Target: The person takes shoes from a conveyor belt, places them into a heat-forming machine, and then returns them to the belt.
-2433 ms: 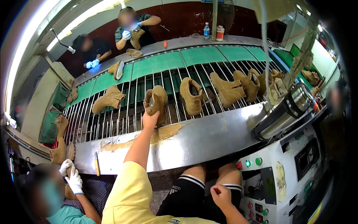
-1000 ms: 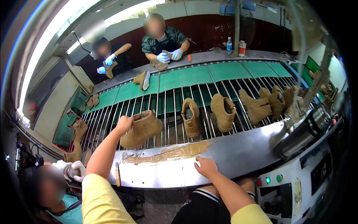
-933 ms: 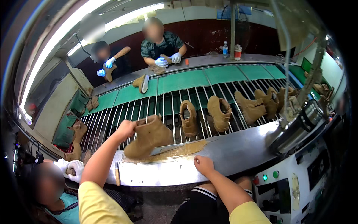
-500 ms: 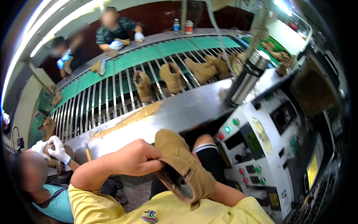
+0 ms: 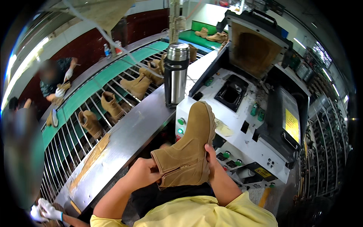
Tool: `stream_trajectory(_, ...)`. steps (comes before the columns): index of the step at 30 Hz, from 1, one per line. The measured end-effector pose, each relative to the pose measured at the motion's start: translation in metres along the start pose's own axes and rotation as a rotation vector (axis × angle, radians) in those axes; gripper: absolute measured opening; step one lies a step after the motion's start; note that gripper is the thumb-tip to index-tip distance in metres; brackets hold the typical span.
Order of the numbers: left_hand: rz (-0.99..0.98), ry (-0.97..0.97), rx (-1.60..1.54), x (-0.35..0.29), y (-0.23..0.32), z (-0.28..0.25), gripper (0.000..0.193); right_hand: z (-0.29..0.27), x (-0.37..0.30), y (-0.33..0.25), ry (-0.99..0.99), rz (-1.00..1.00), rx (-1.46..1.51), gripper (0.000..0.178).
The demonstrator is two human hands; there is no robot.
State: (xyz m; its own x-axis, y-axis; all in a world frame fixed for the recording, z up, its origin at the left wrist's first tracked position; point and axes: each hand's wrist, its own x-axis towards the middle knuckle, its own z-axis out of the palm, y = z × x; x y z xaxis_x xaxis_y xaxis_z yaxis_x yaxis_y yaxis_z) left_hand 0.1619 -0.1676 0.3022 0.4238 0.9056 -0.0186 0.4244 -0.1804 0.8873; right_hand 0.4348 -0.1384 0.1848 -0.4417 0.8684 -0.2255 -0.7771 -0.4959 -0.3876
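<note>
I hold a tan suede boot (image 5: 187, 147) in front of my chest, its toe pointing up toward the white machine (image 5: 242, 113). My left hand (image 5: 143, 173) grips the boot's open shaft at the ankle. At the heel side my right hand (image 5: 210, 159) presses against the boot. Both sleeves are yellow.
A steel flask (image 5: 175, 73) stands on the metal ledge (image 5: 128, 132) beside the machine. Several tan boots (image 5: 111, 106) ride the barred conveyor (image 5: 75, 132) at left. Other people work beyond the green belt (image 5: 94, 89) and at lower left. An open black hatch (image 5: 231, 92) sits on the machine top.
I took a boot off the conveyor with my left hand, pulled it to my lap and turned right toward the machine. My right hand has joined on the boot.
</note>
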Motion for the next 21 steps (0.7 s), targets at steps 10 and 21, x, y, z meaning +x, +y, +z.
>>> stream_trajectory(10, 0.404, 0.09, -0.134, 0.1, -0.039, 0.071, 0.051, 0.027, -0.023, -0.13, 0.501, -0.859, -0.781, 0.09)
stream_trajectory(21, -0.227, 0.932, -0.063, 0.067, -0.314, -0.016, 0.007, 0.067, 0.076, -0.379, 1.376, -0.783, -1.399, 0.112)
